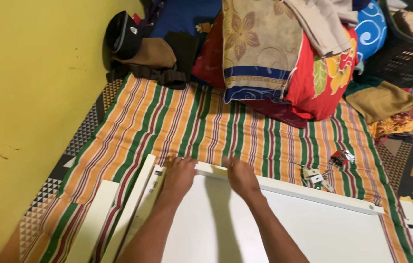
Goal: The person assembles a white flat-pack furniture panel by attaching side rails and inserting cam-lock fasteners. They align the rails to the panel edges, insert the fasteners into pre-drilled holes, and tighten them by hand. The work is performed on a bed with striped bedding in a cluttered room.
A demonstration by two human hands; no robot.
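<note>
Striped bedding (216,122) is cushioning the white panel (274,229) whose top rail (294,189) both hands, left (179,176) and right (241,178), are pressing flat, fingers spread, so it risks sliding and jarring the loose hardware (316,176) nearby.

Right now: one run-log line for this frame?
left hand: flat on far edge of white panel | right hand: on same edge | striped mat underneath | small fittings right of hands

Both bare forearms reach forward from bottom of frame, converging, left hand (179,175) palm down with fingers (173,160) spread flat, right hand (240,176) palm down just beside it, fingers curled slightly forward, wrists straight, hands apart.
</note>
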